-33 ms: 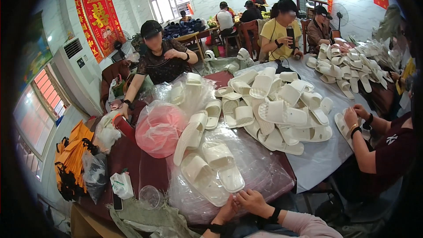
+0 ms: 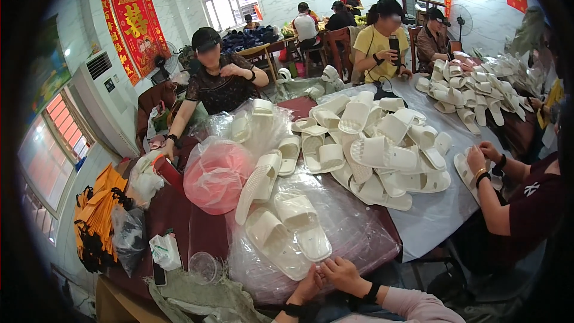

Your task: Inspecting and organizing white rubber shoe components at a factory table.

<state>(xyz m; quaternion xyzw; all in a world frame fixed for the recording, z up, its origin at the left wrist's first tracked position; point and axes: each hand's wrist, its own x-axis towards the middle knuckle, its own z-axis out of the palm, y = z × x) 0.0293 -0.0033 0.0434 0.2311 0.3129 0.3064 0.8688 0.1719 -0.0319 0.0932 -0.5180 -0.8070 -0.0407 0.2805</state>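
A pair of white slippers, the left slipper [image 2: 270, 240] and the right slipper [image 2: 304, 222], lies side by side on clear plastic sheeting [image 2: 353, 233], toes toward me. Just below the toe ends, my left hand [image 2: 309, 285] and my right hand [image 2: 343, 275] meet with fingertips pinched together. What sits between those fingertips is too small to make out. Beyond the pair, another white slipper [image 2: 258, 185] leans on its side by a pink plastic bag [image 2: 219, 174]. A large heap of white slippers [image 2: 382, 149] covers the table's middle.
At left are orange straps [image 2: 98, 209], a dark-filled clear bag [image 2: 128, 236], a tissue pack [image 2: 165, 251], a phone [image 2: 159, 274] and a clear plastic bowl [image 2: 204, 267]. Co-workers sit around the table; one at right handles a slipper [image 2: 464, 170]. More slippers [image 2: 472, 87] are piled far right.
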